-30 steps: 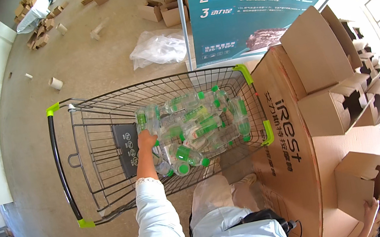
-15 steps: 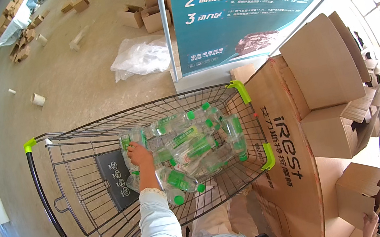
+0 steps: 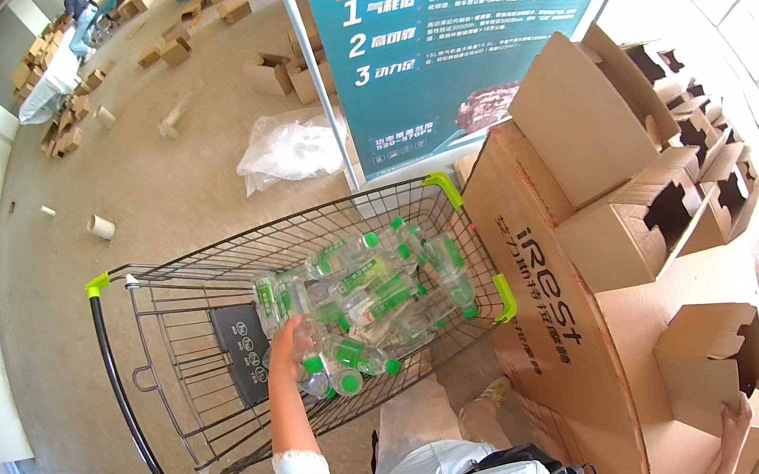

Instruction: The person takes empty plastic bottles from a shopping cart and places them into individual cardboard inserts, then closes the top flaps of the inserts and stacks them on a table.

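A wire shopping cart (image 3: 183, 375) with green corner pieces stands in front of me, holding several clear plastic bottles with green caps and labels. Inside it, my left hand (image 3: 285, 343) is closed against a clear bottle (image 3: 310, 337) at the near left of the pile; part of the grip is hidden. More bottles (image 3: 362, 279) lie to the right of that hand, mostly on their sides. At the lower right, my right hand (image 3: 734, 421) grips the lower edge of an open cardboard box (image 3: 707, 352).
A large printed carton (image 3: 555, 308) stands against the cart's right end, with open boxes (image 3: 582, 120) on and behind it. A blue-green display board (image 3: 427, 46) rises beyond the cart. Plastic film (image 3: 287, 147) lies on the floor. Another person (image 3: 78, 21) is far off at the left.
My left hand has moved nearer to me within the cart, and a bottle now shows beside its fingers. The view has shifted, bringing the distant person into sight. My right hand stays at the box.
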A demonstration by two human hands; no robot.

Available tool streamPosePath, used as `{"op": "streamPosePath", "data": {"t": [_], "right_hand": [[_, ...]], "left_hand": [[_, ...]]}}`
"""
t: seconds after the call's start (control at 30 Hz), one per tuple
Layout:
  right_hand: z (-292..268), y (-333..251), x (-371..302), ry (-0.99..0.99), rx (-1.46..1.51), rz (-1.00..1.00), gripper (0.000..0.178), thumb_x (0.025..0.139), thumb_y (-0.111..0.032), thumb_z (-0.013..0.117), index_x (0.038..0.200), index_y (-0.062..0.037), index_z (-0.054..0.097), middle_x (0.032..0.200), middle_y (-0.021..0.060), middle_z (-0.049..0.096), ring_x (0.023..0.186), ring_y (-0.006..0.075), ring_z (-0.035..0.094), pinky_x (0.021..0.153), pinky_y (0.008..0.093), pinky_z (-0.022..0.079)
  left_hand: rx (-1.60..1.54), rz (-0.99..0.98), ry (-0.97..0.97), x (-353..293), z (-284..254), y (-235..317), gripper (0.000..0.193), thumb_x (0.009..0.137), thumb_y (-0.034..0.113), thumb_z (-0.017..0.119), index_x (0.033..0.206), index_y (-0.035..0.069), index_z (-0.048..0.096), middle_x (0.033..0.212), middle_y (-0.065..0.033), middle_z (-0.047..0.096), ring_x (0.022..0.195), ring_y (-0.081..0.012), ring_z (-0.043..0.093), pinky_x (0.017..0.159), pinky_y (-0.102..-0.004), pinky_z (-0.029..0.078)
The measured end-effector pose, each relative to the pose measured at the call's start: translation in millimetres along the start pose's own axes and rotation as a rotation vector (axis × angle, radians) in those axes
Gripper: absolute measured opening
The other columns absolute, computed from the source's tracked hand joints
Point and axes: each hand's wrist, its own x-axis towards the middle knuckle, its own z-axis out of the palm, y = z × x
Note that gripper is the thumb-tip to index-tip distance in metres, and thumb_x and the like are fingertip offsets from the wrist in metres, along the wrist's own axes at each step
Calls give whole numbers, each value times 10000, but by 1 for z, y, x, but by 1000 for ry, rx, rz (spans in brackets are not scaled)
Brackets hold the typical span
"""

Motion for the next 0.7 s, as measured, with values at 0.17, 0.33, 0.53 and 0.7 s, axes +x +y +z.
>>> {"op": "streamPosePath", "data": {"t": [0.17,0.33,0.53,0.7], "right_hand": [[14,-37,-11,257,-96,-141,391,791,-6,704,1173,10,621,1002,180,620,921,342,595,867,423,469],[-17,-86,-14,121,-11,-268,171,797,-40,699,965,-50,671,635,109,552,581,253,542,543,392,439],[-20,-89,-19,49,-1,-463,102,808,-71,649,807,-59,548,674,86,567,672,232,616,549,355,466],[-38,-86,-46,-89,64,-399,127,780,-44,645,882,-64,574,735,100,614,762,263,650,619,371,516]], "left_hand": [[-265,395,-241,-116,87,36,614,877,474,605,1285,19,545,1001,-132,661,882,-256,664,700,-367,556],[-454,590,-959,-196,246,74,830,881,653,493,1318,-52,462,932,-145,649,758,-269,651,583,-356,540],[-501,672,-1440,-358,468,100,940,846,630,620,1434,-37,315,1123,-159,532,882,-261,595,676,-387,533],[-10,607,-1763,-466,586,73,831,743,366,806,1369,-26,425,1093,-160,601,1005,-265,598,820,-367,524]]}}
